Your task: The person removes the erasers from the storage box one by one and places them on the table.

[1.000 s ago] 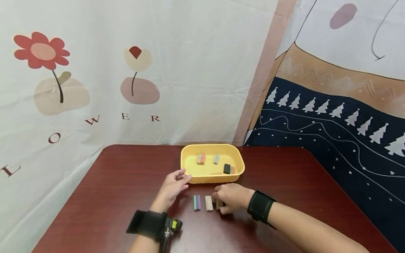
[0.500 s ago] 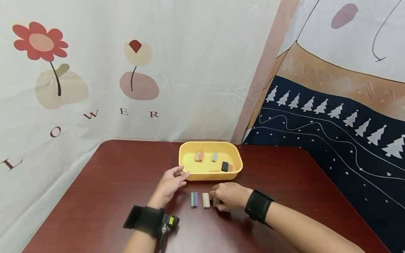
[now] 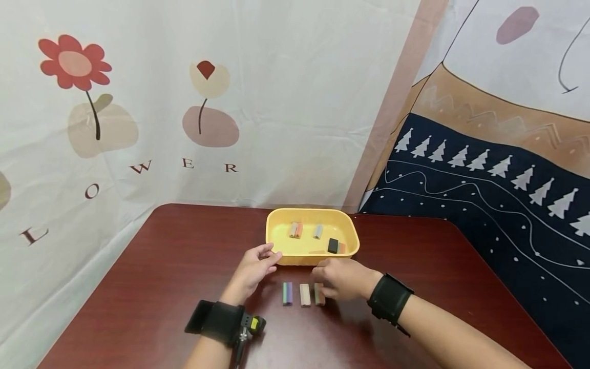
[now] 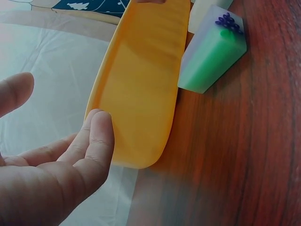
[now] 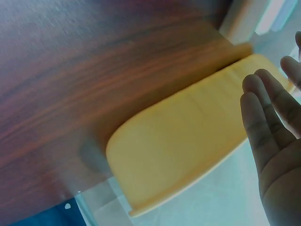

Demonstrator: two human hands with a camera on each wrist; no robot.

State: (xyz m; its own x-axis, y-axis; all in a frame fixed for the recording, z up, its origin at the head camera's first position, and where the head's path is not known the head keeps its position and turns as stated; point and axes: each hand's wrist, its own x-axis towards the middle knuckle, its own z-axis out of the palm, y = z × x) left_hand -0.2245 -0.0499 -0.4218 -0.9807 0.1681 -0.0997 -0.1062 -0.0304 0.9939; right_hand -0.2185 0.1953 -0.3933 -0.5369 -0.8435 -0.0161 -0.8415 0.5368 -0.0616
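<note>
A yellow tray stands mid-table with several small coloured blocks inside. In front of it lie three blocks in a row: a green-and-purple block, a beige block and a red-brown block. My left hand rests with relaxed fingers against the tray's front left corner; the left wrist view shows its fingers beside the tray wall and the green-and-purple block. My right hand hovers just right of the red-brown block, holding nothing; its straight fingers face the tray.
The dark red table reaches wide on both sides of the tray. Printed cloth hangs behind it, a flower pattern on the left and a dark tree pattern on the right. Black wrist straps sit on both forearms.
My right hand has let go of the red-brown block and drawn up and right toward the tray; that block now lies fully visible in the row. The left hand stays at the tray's corner.
</note>
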